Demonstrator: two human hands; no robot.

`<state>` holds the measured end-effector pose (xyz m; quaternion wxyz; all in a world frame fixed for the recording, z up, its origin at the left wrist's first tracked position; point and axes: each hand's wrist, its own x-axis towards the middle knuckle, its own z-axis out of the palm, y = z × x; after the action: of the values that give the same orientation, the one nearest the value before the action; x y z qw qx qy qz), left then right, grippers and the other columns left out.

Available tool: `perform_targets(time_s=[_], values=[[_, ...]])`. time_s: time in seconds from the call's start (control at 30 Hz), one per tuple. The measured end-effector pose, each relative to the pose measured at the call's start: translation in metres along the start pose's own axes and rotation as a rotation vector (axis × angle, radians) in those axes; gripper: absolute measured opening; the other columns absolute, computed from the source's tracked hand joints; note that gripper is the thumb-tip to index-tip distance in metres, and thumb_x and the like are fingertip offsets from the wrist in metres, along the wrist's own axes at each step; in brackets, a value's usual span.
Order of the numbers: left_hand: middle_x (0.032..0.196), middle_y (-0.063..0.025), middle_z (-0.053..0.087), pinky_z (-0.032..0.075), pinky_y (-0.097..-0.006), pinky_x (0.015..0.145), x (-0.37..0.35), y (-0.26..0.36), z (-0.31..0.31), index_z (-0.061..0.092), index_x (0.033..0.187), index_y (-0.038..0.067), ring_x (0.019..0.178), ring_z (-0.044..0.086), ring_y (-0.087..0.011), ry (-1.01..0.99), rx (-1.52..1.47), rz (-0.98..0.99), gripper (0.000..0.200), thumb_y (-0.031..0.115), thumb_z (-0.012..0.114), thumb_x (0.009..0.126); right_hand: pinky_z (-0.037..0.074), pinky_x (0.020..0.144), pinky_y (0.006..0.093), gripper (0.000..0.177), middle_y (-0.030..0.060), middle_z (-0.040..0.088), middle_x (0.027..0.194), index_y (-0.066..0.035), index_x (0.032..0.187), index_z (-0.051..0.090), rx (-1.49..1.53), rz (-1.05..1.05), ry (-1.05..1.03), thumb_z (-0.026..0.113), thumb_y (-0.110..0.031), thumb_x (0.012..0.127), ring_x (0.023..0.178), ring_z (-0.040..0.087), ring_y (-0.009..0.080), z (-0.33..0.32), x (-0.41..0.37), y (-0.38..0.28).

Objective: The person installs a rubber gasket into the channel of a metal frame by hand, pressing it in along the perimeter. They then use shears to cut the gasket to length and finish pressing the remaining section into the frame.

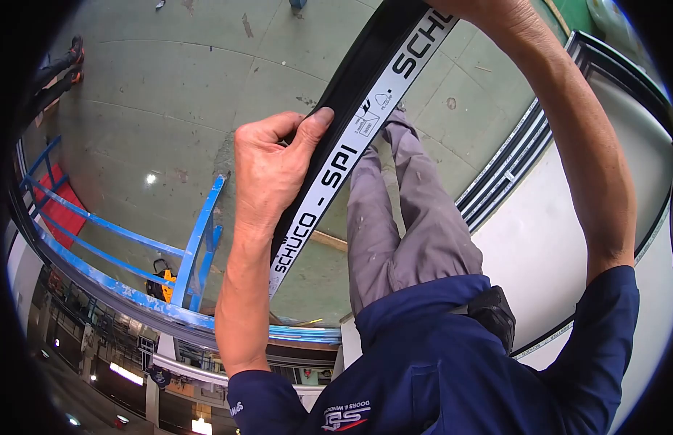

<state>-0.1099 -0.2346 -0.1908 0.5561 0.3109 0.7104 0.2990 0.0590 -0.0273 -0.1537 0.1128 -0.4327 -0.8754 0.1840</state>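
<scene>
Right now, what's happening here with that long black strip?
One person holds a long black profile slanted in front of them. Their left hand pinches its edge midway, thumb against the white printed tape. The right hand is at its upper end, but the frame cuts off the grip. A blue rack stands on the floor beyond.

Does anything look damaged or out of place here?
Only wear: the blue rack has chipped paint along its lower rail, and the green floor shows scuffed patches. The black strip in the left hand looks intact.
</scene>
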Motion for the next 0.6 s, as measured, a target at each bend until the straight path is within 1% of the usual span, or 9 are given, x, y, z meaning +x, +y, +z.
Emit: perform_targets(time_s=[0.03, 0.07, 0.13, 0.23, 0.27, 0.33, 0.43, 0.53, 0.6], values=[[0.056, 0.0048, 0.051, 0.03, -0.0265, 0.048, -0.002, 0.002, 0.0, 0.066, 0.067, -0.005, 0.057, 0.042, -0.0022, 0.004, 0.017, -0.014, 0.038, 0.02, 0.077, 0.095, 0.053, 0.062, 0.0399, 0.046, 0.0128, 0.068, 0.063, 0.0, 0.083, 0.076, 0.009, -0.009, 0.013, 0.07, -0.045, 0.093, 0.055, 0.063, 0.0216, 0.001, 0.0, 0.002], [0.059, 0.0037, 0.054, 0.032, -0.026, 0.048, -0.003, 0.001, -0.003, 0.068, 0.071, -0.005, 0.058, 0.044, -0.0023, -0.016, 0.05, 0.001, 0.034, 0.018, 0.076, 0.095, 0.053, 0.062, 0.0398, 0.046, 0.0128, 0.067, 0.063, 0.0, 0.083, 0.076, 0.017, -0.019, 0.025, 0.07, -0.044, 0.093, 0.055, 0.063, 0.0215, 0.002, 0.0, 0.004], [0.066, 0.0015, 0.059, 0.035, -0.0249, 0.05, -0.004, -0.007, -0.013, 0.071, 0.078, -0.005, 0.061, 0.047, -0.0025, -0.055, 0.115, 0.031, 0.027, 0.015, 0.074, 0.095, 0.053, 0.061, 0.0397, 0.046, 0.013, 0.068, 0.063, 0.0, 0.084, 0.076, 0.027, -0.132, 0.134, 0.069, -0.044, 0.094, 0.054, 0.063, 0.0212, 0.013, 0.003, 0.021], [0.077, -0.0021, 0.064, 0.042, -0.0232, 0.055, -0.031, -0.032, -0.035, 0.073, 0.093, -0.006, 0.066, 0.052, -0.0039, -0.035, 0.042, 0.121, 0.016, 0.01, 0.072, 0.095, 0.053, 0.061, 0.0401, 0.045, 0.0133, 0.068, 0.063, 0.0, 0.084, 0.076, 0.045, -0.16, 0.162, 0.068, -0.043, 0.094, 0.053, 0.063, 0.0216, 0.02, 0.004, 0.027], [0.081, -0.0042, 0.064, 0.046, -0.0225, 0.059, -0.043, -0.033, -0.042, 0.072, 0.103, -0.006, 0.069, 0.056, -0.0062, -0.062, 0.009, 0.024, 0.017, 0.009, 0.071, 0.095, 0.053, 0.06, 0.0401, 0.045, 0.0132, 0.068, 0.063, 0.0, 0.084, 0.076, 0.061, -0.132, 0.15, 0.068, -0.043, 0.094, 0.053, 0.063, 0.0216, 0.02, 0.003, 0.025], [0.079, -0.004, 0.063, 0.045, -0.0225, 0.058, -0.047, -0.031, -0.04, 0.072, 0.102, -0.006, 0.068, 0.056, -0.0066, -0.038, 0.093, 0.091, 0.017, 0.01, 0.071, 0.096, 0.053, 0.059, 0.04, 0.045, 0.013, 0.068, 0.064, 0.0, 0.083, 0.076, 0.095, -0.082, 0.123, 0.069, -0.043, 0.093, 0.053, 0.062, 0.0217, 0.017, 0.002, 0.02], [0.076, -0.0045, 0.062, 0.044, -0.0237, 0.056, -0.044, -0.026, -0.036, 0.072, 0.098, -0.007, 0.066, 0.054, -0.0078, 0.007, 0.162, 0.156, 0.016, 0.009, 0.072, 0.095, 0.052, 0.057, 0.0391, 0.044, 0.0122, 0.067, 0.062, 0.001, 0.081, 0.075, 0.06, -0.185, 0.149, 0.069, -0.042, 0.093, 0.051, 0.061, 0.0205, 0.022, 0.004, 0.024], [0.071, -0.0054, 0.06, 0.042, -0.0255, 0.055, -0.041, -0.027, -0.035, 0.072, 0.094, -0.007, 0.064, 0.053, -0.0096, 0.033, 0.21, 0.193, 0.014, 0.007, 0.074, 0.093, 0.051, 0.054, 0.038, 0.044, 0.0116, 0.066, 0.061, 0.0, 0.08, 0.075, 0.135, -0.114, 0.081, 0.069, -0.042, 0.093, 0.049, 0.059, 0.0186, 0.016, 0.001, 0.016], [0.07, -0.0029, 0.057, 0.037, -0.0267, 0.056, -0.037, -0.025, -0.032, 0.071, 0.092, -0.008, 0.065, 0.049, -0.0094, 0.029, 0.214, 0.202, 0.018, 0.01, 0.075, 0.094, 0.051, 0.054, 0.0378, 0.044, 0.0117, 0.066, 0.06, 0.0, 0.08, 0.075, 0.039, -0.107, 0.055, 0.069, -0.042, 0.093, 0.048, 0.058, 0.0177, 0.017, 0.001, 0.017]])
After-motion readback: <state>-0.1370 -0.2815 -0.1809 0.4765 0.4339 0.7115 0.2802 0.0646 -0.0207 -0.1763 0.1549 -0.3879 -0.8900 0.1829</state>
